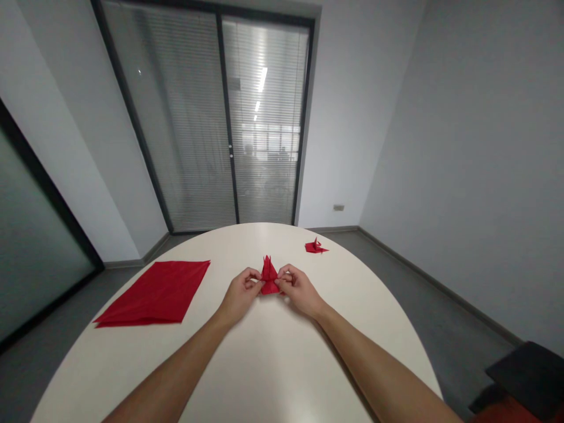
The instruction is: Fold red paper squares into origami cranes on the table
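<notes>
A small piece of folded red paper [269, 284], with pointed tips standing up at its far end, is held between my hands just over the table's middle. My left hand [240, 292] pinches its left side between thumb and fingers. On the opposite side, my right hand [302, 289] grips the right edge the same way. The fingertips hide parts of both side edges. Farther back to the right, a finished-looking red paper crane [315, 246] rests on the table, apart from both hands.
A stack of flat red paper sheets [154, 294] lies at the left of the round white table [264, 364]. The table's curved edge runs round the far side and right. A dark chair [529, 376] stands at the lower right. Beyond are glass doors with blinds [189, 129].
</notes>
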Available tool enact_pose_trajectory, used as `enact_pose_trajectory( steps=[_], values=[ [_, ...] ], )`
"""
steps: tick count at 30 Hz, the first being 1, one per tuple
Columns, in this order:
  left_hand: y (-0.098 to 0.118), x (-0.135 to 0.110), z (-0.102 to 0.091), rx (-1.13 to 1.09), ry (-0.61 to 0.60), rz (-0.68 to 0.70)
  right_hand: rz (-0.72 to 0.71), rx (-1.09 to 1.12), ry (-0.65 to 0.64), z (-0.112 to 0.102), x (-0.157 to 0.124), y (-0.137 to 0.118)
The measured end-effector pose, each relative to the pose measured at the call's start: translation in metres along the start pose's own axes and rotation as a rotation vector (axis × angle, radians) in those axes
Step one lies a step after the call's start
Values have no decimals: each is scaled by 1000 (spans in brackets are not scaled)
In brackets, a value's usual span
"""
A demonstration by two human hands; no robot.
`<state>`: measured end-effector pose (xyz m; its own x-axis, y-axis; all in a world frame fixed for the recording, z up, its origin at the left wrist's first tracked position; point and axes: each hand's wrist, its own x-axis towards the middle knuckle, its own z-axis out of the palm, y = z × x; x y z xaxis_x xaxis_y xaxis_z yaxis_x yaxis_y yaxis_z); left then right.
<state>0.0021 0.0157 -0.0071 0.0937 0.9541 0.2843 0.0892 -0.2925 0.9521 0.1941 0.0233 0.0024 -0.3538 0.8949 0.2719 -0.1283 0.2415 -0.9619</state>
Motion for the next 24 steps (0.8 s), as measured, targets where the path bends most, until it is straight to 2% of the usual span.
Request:
enact_pose_trajectory(
  steps=[9, 15, 19, 24],
  values=[
    [2, -1, 1, -15, -25, 5, 76, -49, 14, -4, 3, 6],
    [3, -1, 0, 55, -5, 49, 105, -63, 33, -6, 3, 5],
    [3, -1, 0, 53, -1, 43, 95, -91, 35, -6, 2, 4],
    [1, -1, 0, 27, -12, 52, 88, -24, 62, -5, 4, 10]
  ],
)
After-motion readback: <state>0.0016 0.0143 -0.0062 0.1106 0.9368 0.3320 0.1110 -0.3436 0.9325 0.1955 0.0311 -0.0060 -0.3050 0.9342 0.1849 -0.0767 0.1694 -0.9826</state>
